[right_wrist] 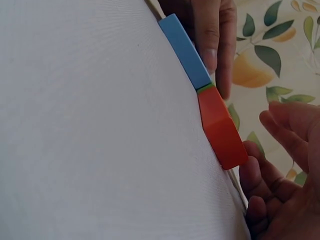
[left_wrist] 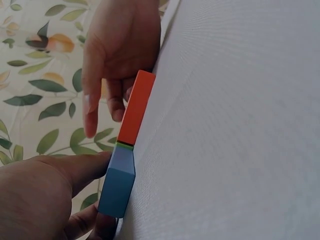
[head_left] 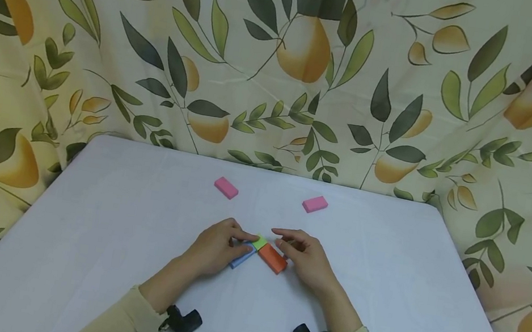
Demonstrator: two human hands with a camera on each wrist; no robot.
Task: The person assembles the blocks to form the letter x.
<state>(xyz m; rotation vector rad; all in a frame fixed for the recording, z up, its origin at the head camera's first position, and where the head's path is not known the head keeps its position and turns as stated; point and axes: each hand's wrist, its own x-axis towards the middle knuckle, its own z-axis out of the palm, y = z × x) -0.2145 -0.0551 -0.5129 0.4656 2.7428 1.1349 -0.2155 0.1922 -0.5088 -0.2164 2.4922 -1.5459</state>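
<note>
A blue block (head_left: pixel 243 257) and an orange-red block (head_left: pixel 273 259) lie slanted on the white table, meeting at a small light-green block (head_left: pixel 259 243) in an inverted V. My left hand (head_left: pixel 217 248) holds the blue block, its thumb over the top and its curled fingers at the outer end in the left wrist view. Its index finger reaches to the green block, most of which is hidden in both wrist views. Beside the orange-red block, my right hand (head_left: pixel 306 258) has thumb and index finger raised and apart; its lower fingers (right_wrist: pixel 252 175) are at that block's outer end.
Two pink blocks lie farther back on the table (head_left: pixel 149 189), one to the left (head_left: pixel 226 187) and one to the right (head_left: pixel 315 204). A leaf-and-fruit patterned curtain (head_left: pixel 275 104) hangs behind the table's far edge.
</note>
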